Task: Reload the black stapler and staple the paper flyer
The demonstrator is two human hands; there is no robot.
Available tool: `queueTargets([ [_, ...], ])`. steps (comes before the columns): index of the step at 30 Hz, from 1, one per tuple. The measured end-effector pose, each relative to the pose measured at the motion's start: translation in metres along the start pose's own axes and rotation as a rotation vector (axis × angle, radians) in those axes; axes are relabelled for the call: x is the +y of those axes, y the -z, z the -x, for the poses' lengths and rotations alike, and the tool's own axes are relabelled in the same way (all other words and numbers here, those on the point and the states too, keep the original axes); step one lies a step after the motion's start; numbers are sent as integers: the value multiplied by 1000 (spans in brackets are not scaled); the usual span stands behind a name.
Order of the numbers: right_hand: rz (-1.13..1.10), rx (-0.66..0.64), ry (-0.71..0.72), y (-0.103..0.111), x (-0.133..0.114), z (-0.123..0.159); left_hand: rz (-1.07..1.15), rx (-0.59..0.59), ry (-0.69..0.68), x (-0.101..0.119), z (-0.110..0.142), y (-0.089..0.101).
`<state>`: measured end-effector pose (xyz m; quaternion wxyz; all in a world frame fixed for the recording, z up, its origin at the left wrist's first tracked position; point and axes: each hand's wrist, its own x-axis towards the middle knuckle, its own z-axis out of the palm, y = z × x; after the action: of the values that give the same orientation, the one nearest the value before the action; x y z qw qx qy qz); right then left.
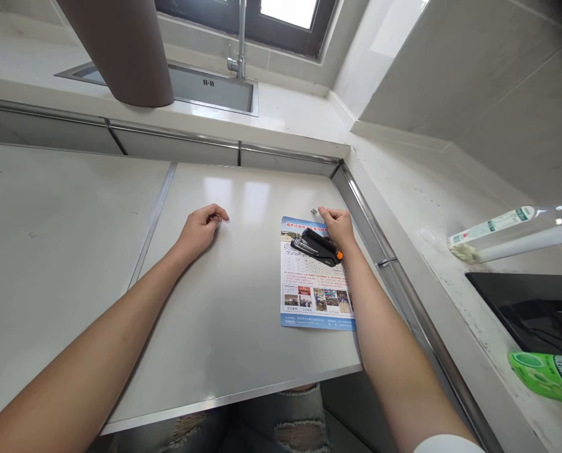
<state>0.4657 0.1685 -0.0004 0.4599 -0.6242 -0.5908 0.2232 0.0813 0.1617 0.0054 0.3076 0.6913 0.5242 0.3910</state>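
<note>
My left hand (pixel 200 228) rests on the white tabletop (pixel 224 302) with its fingers curled in loosely and nothing visible in them. My right hand (pixel 338 225) lies at the top right corner of a printed flyer (pixel 314 290) with a blue border, fingers pinched on a small grey object (pixel 314 211) that I cannot make out. A black stapler (pixel 316 246) with an orange tip lies on the flyer, just left of my right wrist.
A steel sink (pixel 200 85) with a tap (pixel 239 44) sits at the back under a window. A brown range hood (pixel 120 44) hangs at top left. On the right counter lie a clear bottle (pixel 517 234), a black hob (pixel 530 308) and a green package (pixel 547 376).
</note>
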Motion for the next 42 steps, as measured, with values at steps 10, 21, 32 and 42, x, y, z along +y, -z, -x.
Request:
queueTargets([
  [10, 15, -37, -16, -2, -2, 0, 2, -1, 23, 1, 0, 0],
  [21, 38, -34, -19, -3, -2, -1, -8, -2, 9, 0, 0, 0],
  [32, 76, -45, 13, -3, -4, 0, -9, -2, 12, 0, 0, -1],
  [42, 91, -53, 5, -2, -4, 0, -3, -9, 5, 0, 0, -1],
])
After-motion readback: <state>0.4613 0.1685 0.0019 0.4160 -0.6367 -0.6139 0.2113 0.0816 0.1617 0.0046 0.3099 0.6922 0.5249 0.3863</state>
